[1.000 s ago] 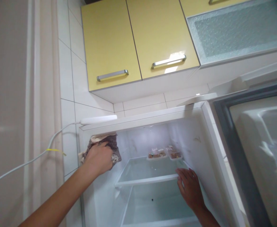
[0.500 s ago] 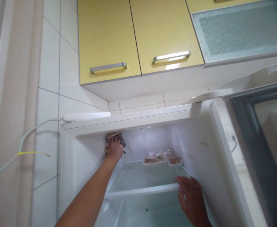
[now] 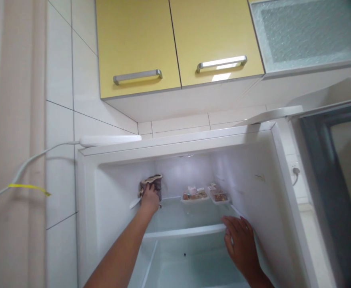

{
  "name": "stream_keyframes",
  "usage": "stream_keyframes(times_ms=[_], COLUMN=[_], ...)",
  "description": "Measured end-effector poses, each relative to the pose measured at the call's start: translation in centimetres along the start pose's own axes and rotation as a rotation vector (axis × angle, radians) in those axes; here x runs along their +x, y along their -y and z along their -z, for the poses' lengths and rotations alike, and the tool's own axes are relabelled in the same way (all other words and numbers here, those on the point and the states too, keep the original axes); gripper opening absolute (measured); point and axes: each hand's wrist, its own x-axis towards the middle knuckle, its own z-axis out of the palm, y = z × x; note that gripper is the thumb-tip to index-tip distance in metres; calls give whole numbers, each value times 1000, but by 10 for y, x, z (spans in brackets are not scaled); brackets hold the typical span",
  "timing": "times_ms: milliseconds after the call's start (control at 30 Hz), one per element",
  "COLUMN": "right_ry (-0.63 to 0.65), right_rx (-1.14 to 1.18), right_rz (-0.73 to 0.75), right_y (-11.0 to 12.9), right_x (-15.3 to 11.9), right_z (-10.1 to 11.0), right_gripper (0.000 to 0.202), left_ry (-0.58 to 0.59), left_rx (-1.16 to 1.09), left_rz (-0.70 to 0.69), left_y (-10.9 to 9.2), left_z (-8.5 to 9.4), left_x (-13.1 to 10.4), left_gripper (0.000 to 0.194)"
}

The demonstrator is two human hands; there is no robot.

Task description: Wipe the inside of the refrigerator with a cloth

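Inside a white refrigerator (image 3: 109, 224) with its door open, my left hand (image 3: 150, 199) presses a bunched, dark patterned cloth (image 3: 147, 182) with a light edge against the far left corner. Its fingers lie over the cloth, and the wrist hides part of it. A small white elongated shape (image 3: 135, 203) shows on the wall beside that wrist. My right hand (image 3: 240, 240) is at the right end of the upper glass shelf's white front edge (image 3: 190, 231), fingers stretched over it and thumb apart below. Nothing shows in that hand.
Two clear packs of food, one left (image 3: 195, 194) and one right (image 3: 218, 195), sit at the back of the upper shelf. The open door (image 3: 322, 168) stands on the right. Yellow cabinets (image 3: 136, 44) hang above; a white cable (image 3: 25, 164) runs at left.
My left hand and the cloth have moved down and slightly right in the left back corner, uncovering the white shape. My right hand stays at the shelf edge. The view has tilted slightly.
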Motion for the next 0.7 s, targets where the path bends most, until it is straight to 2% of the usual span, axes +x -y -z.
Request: stream_keyframes(times_ms=[100, 233, 400, 500, 600, 700], right_ry=[12, 20, 7, 4, 0, 0], right_rx=[0, 16, 23, 34, 39, 40], right_rz=[11, 14, 18, 25, 15, 5], right_y=[0, 1, 1, 1, 2, 4], right_x=[1, 3, 1, 1, 2, 3], right_z=[3, 5, 4, 3, 4, 6], right_gripper=[34, 32, 32, 33, 32, 33], left_ry=[58, 102, 102, 104, 75, 47], left_rx=[75, 102, 91, 56, 40, 46], left_rz=[55, 79, 115, 161, 178, 153], left_y=[-13, -24, -29, -30, -30, -28], left_z=[11, 42, 84, 96, 96, 85], left_x=[-23, -57, -128, -167, -179, -159], left_gripper=[31, 28, 35, 39, 39, 40])
